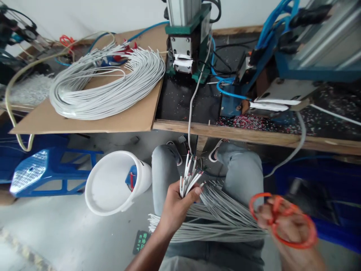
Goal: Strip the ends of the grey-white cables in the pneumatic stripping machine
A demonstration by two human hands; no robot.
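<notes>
My left hand point(176, 209) is closed round a bunch of grey cables point(220, 218) that lies across my lap, its stripped red-and-white ends point(189, 175) sticking up past my fingers. My right hand point(282, 224), blurred by motion, is at the lower right with orange rubber bands point(283, 220) looped over its fingers. My knees in grey trousers show on either side of the cable ends.
A large coil of grey cables point(107, 81) rests on a cardboard sheet point(84, 120) on the bench. A green-and-grey press machine point(187, 41) and a blue machine point(282, 71) stand behind. A white bucket point(113, 184) and blue stool point(42, 173) are on the floor.
</notes>
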